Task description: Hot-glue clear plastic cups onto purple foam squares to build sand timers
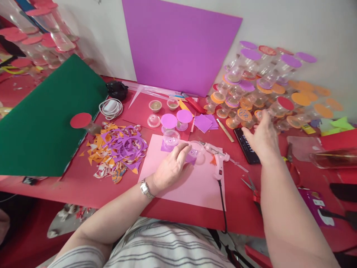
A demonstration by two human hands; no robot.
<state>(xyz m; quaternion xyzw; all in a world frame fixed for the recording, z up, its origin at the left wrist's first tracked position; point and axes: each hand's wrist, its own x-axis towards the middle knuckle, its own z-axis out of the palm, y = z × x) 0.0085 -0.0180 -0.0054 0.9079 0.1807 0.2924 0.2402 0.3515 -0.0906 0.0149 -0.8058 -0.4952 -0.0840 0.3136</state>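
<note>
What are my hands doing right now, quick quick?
Left hand: fingers bent by a clear cup; can't tell if it's gripping.
Right hand: open, thumb spread, near a red-topped cup.

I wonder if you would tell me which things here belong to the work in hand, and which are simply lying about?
Seemingly in the work:
clear plastic cup, purple disc, pink sheet and glue gun, near the left hand
red-topped cup, by the right hand

Seemingly just lying about:
phone
coiled white cable
scissors
green board
</note>
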